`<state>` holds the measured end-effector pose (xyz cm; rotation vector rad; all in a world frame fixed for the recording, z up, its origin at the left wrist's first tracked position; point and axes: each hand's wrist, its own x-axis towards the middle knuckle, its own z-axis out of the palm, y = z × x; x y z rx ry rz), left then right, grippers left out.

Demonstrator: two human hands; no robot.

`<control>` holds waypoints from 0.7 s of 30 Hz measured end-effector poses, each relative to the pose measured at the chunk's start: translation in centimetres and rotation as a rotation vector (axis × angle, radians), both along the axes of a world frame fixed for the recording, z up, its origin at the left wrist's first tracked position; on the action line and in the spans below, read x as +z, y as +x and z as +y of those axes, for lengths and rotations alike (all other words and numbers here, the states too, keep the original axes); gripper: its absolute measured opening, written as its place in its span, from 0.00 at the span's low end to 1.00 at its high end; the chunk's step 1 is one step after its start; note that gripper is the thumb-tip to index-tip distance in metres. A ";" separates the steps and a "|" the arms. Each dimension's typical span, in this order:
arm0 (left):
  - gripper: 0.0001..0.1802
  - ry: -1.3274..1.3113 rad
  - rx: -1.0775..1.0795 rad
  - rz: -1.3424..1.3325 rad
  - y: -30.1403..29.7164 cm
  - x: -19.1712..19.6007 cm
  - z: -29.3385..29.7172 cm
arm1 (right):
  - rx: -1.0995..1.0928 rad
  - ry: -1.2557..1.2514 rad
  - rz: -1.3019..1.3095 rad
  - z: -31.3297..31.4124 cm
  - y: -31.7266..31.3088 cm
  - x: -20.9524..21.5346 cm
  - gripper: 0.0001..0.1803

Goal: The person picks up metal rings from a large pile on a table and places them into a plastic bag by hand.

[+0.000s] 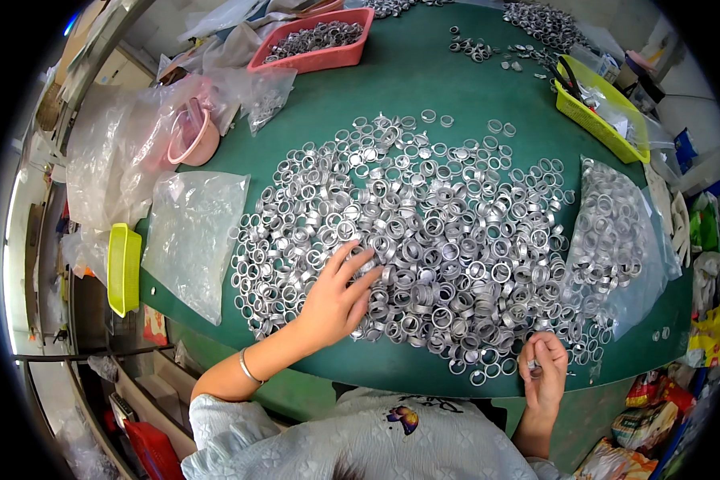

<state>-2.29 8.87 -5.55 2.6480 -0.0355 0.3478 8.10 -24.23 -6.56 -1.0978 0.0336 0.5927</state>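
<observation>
A broad heap of silvery metal rings [432, 292] is spread across the middle of the green table. My left hand [332, 300] reaches over the heap's near left part, fingers stretched and apart, the tips touching rings. At the heap's near right edge, by the table's front, my right hand [545, 368] is closed with its fingers curled in. A small piece of grey metal, seemingly one of the rings, shows between its thumb and fingers, mostly hidden. Just beyond that hand lies a clear plastic bag [612, 228] filled with similar rings.
A flat clear bag [196, 232] lies left of the heap, near a yellow-green tray [124, 276] and a small pink basket [196, 150]. Farther back sits a pink basin [352, 58] of rings. A yellow-green basket [590, 124] with black-handled tools stands far right, near another ring pile [544, 28].
</observation>
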 end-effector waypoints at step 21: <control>0.21 0.019 0.189 -0.245 -5.0 -2.5 -1.4 | -0.006 -0.025 -0.033 0.1 -0.1 -0.3 0.07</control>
